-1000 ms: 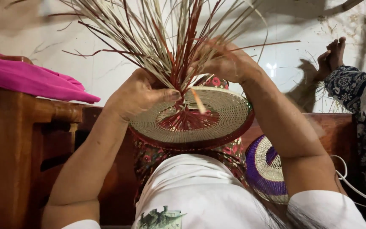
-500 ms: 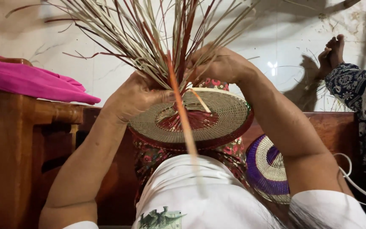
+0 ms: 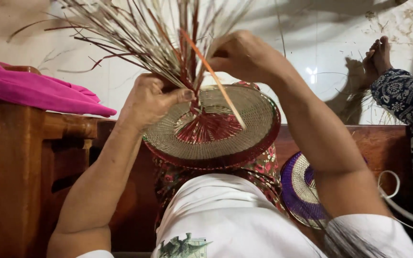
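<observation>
Pinching the strand bundle [image 3: 168, 57] with my left hand [image 3: 151, 98] right above the woven disc [image 3: 211, 126], my right hand [image 3: 244, 55], the nearer one, grips an orange strand [image 3: 216, 81] slanting down across that disc.

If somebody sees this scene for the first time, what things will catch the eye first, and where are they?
In the middle, a round woven fan with a red centre and red rim draws the eye, its loose straw strands fanning upward. The left hand pinches the strands at the fan's top edge, and the right hand pulls one orange strand across it. A bright pink cloth lies on the wooden furniture at left.
</observation>
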